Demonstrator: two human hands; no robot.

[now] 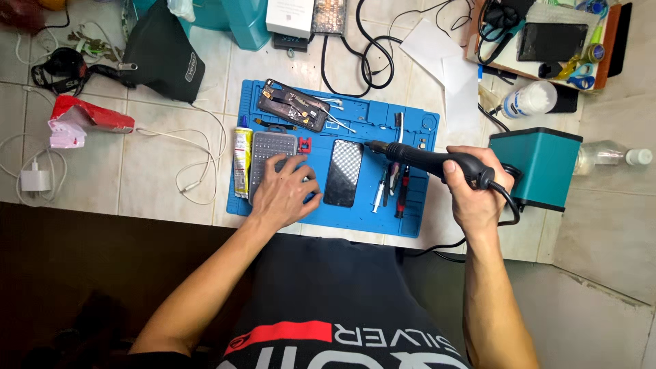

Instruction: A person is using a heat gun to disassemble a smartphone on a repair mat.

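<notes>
My right hand (475, 191) grips the black handle of a hot-air wand (427, 161), its nozzle pointing left over the blue work mat (355, 212). Left of the nozzle a phone screen panel (343, 172) lies flat on the mat. My left hand (283, 195) rests palm down on the mat, fingers spread, touching the lower edge of a grey screwdriver-bit case (270, 152). An opened phone body (294, 105) lies at the mat's top left. Below the wand, a syringe and several pen-like tools (393, 188) lie on the mat.
A teal station box (540, 167) stands right of the mat, cabled to the wand. A glue tube (240, 160) lies at the mat's left edge. White cables and a charger (35, 179) lie at left, a black pouch (164, 55) upper left, a cluttered tray (547, 41) upper right.
</notes>
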